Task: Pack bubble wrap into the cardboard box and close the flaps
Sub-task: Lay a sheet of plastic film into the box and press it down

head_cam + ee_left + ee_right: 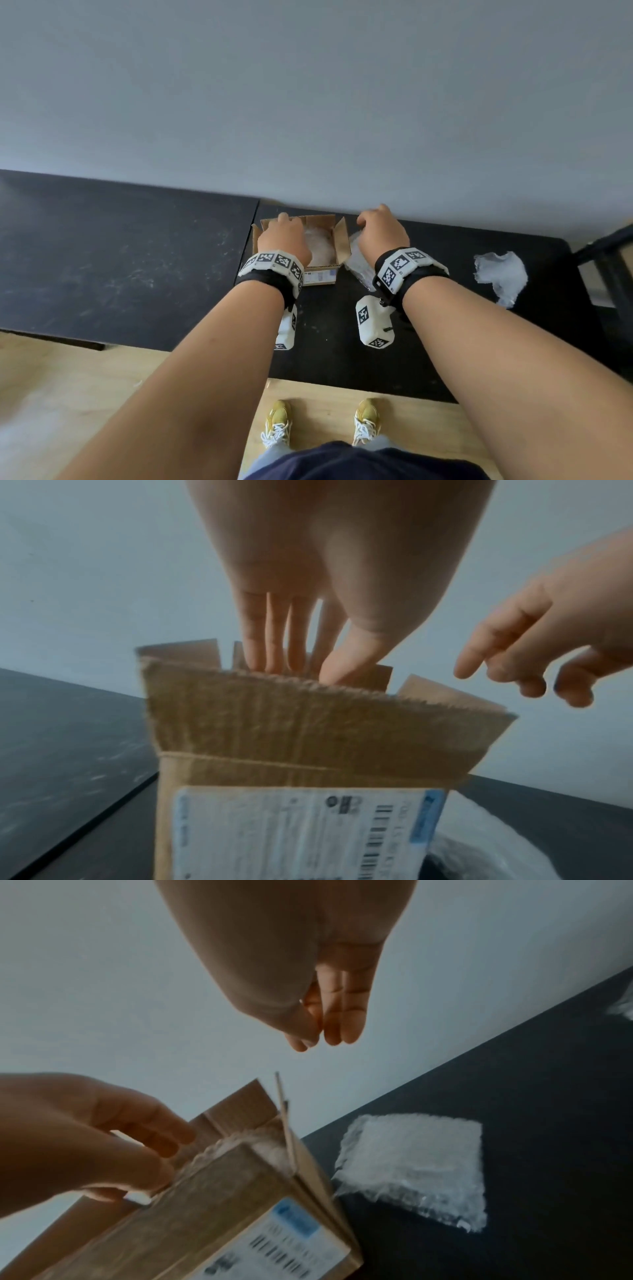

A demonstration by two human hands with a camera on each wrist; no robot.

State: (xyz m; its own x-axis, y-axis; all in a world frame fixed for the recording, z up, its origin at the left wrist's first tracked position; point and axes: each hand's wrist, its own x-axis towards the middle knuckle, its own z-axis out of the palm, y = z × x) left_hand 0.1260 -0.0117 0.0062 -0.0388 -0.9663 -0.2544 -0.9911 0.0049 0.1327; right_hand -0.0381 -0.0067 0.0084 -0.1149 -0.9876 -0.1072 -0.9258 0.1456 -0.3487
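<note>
cardboard box [320, 274] sits on the black table [137, 260] near the wall, flaps up, some bubble wrap [320, 248] already inside. left hand [286, 238] is over the box's left half, fingers [274, 631] straight and together, tips dipping behind the near flap [308, 723]; whether they press the wrap i cannot tell. right hand [382, 228] hovers just right of the box, above a loose flat wrap piece [414, 1167] lying beside the right flap; its fingers [339, 1015] are loosely gathered, holding nothing. that piece lies below and a little nearer than the right fingertips, so the right hand is the nearer one. another wrap scrap [501, 274] lies well apart, further right
</note>
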